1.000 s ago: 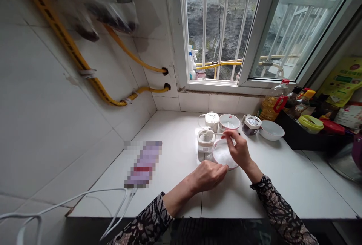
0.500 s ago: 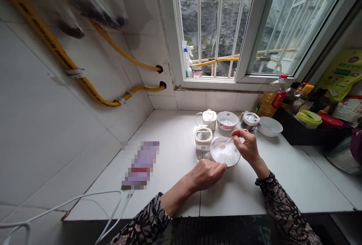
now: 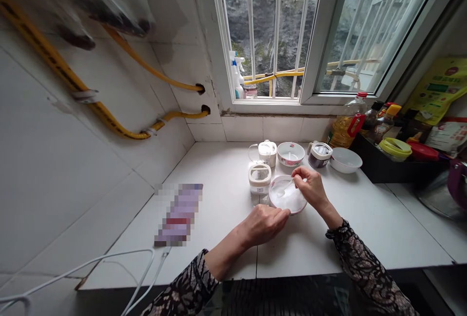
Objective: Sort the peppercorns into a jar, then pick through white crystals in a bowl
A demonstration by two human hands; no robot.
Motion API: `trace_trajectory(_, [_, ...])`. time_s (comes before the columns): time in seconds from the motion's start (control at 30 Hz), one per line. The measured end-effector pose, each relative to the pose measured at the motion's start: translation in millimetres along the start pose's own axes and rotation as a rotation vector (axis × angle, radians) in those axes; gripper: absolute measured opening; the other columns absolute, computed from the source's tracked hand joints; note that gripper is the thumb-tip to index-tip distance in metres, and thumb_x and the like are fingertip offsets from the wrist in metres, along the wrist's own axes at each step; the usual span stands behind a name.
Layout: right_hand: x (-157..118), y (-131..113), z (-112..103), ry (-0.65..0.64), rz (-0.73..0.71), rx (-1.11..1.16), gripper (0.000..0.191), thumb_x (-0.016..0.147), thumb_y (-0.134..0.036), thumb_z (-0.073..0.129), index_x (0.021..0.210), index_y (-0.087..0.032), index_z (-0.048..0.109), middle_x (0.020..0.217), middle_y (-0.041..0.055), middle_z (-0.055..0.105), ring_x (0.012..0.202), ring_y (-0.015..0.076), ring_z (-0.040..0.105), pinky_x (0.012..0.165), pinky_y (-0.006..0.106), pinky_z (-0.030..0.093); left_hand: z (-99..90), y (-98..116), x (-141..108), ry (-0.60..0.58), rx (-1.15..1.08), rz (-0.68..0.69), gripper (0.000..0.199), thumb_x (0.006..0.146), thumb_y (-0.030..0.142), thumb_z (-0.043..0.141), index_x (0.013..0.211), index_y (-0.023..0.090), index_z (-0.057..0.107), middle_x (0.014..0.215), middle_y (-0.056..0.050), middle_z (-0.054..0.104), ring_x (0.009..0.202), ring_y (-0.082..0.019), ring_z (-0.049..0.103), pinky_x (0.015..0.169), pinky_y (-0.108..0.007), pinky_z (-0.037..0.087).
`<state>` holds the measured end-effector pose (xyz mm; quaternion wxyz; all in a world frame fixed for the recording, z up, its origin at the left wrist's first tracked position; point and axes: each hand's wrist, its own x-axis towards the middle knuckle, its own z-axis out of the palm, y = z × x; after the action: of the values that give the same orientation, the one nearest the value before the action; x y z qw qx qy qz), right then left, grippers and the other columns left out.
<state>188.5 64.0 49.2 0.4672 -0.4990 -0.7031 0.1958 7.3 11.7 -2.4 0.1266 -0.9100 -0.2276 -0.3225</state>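
A bowl (image 3: 296,203) of white grains stands on the white tiled counter. My left hand (image 3: 265,222) pinches its near rim between thumb and fingers. Above the bowl's right side, my right hand (image 3: 310,185) is closed on the handle of a small white spoon (image 3: 286,188), whose tip is in the white grains. Just left of the bowl stands a clear jar with a cream lid (image 3: 259,180). Behind are a second lidded jar (image 3: 267,153), a flowered bowl (image 3: 291,154) with a light utensil in it, and a jar of dark contents (image 3: 319,155).
A white bowl (image 3: 346,161) sits farther right, beside an oil bottle (image 3: 346,124) and a black bin (image 3: 377,167) of condiments. On the left lie a blurred purple object (image 3: 178,214) and a white cable (image 3: 146,274). A barred window (image 3: 273,39) is behind.
The spoon and my right hand have shifted slightly left over the bowl. My left hand keeps its hold on the rim. The whole view has moved a little.
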Motion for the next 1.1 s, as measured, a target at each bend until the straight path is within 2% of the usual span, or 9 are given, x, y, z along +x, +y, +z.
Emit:
trace_trajectory(0.3, [3.1,2.3,-0.2,0.043,0.036,0.018,0.015,0.068,-0.025,0.049,0.061,-0.021,0.062,0.048,-0.002,0.056,0.05,0.0142,0.051,0.055,0.026,0.04,-1.1,0.3,0.4,-0.019,-0.003,-0.001,0.024,0.098,0.011,0.033,0.082,0.017,0.05,0.057,0.004,0.05,0.044,-0.009,0.046,0.041,-0.023,0.032])
trace_trajectory(0.57, [9.7,8.8,-4.9,0.013,0.251,0.339,0.012,0.062,-0.027,0.052,0.062,-0.02,0.061,0.046,-0.0039,0.053,0.045,0.0128,0.048,0.051,0.026,0.04,-1.4,0.4,0.4,-0.009,-0.014,0.004,0.024,0.098,0.012,0.034,0.084,0.016,0.053,0.057,0.003,0.051,0.044,-0.01,0.045,0.041,-0.024,0.03])
trace_trajectory(0.87, [12.5,10.6,-5.6,-0.029,0.314,0.444,0.012,0.061,-0.029,0.055,0.061,-0.02,0.062,0.045,-0.0047,0.053,0.046,0.0121,0.047,0.053,0.026,0.041,-0.3,0.4,0.8,-0.011,0.012,0.002,0.024,0.099,0.013,0.031,0.086,0.017,0.051,0.057,0.004,0.053,0.044,-0.01,0.048,0.04,-0.025,0.03])
trace_trajectory(1.1, [15.1,13.7,-3.8,-0.039,0.351,0.559,0.015,0.062,-0.032,0.061,0.067,-0.018,0.064,0.048,-0.0022,0.059,0.049,0.0139,0.054,0.058,0.029,0.046,-2.2,1.2,1.6,-0.024,0.016,-0.002,0.023,0.097,0.012,0.033,0.085,0.017,0.051,0.058,0.003,0.054,0.045,-0.01,0.049,0.04,-0.025,0.03])
